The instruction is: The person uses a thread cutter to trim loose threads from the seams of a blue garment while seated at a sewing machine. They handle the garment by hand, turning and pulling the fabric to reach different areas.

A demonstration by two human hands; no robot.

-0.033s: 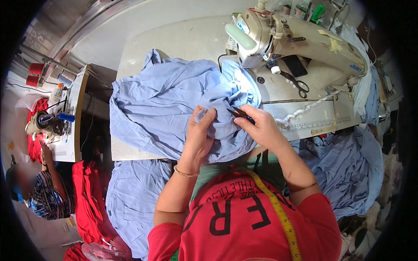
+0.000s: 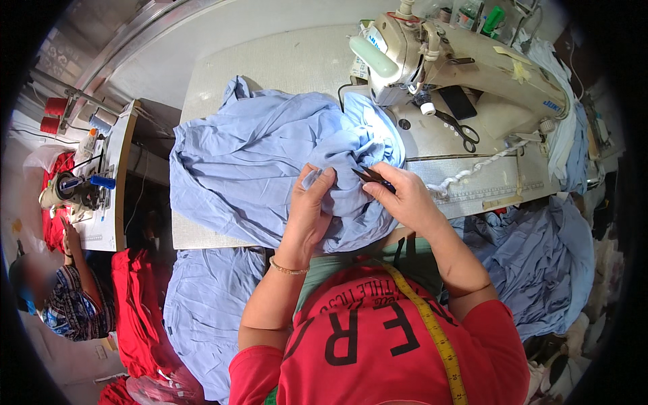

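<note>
A crumpled light blue garment (image 2: pixel 250 148) spreads over the sewing table. My left hand (image 2: pixel 311 199) is closed on it, with a small fold of the cloth pinched between thumb and fingers. Just to the right, my right hand (image 2: pixel 403 196) grips black thread snips (image 2: pixel 365 175). Their pointed blades are parted and aim left toward the pinched cloth; the snips' handle is mostly hidden in my palm. Behind my hands, a lamp lights the part of the garment nearest the sewing machine (image 2: pixel 405 57).
Black scissors (image 2: pixel 464 135) and a dark phone (image 2: pixel 458 102) lie under the machine's arm. A twisted white cord (image 2: pixel 466 177) crosses the table's right side. More blue cloth (image 2: pixel 533 263) hangs at the right. At far left, a co-worker (image 2: pixel 74 304) sits at another machine, near red cloth (image 2: pixel 135 310).
</note>
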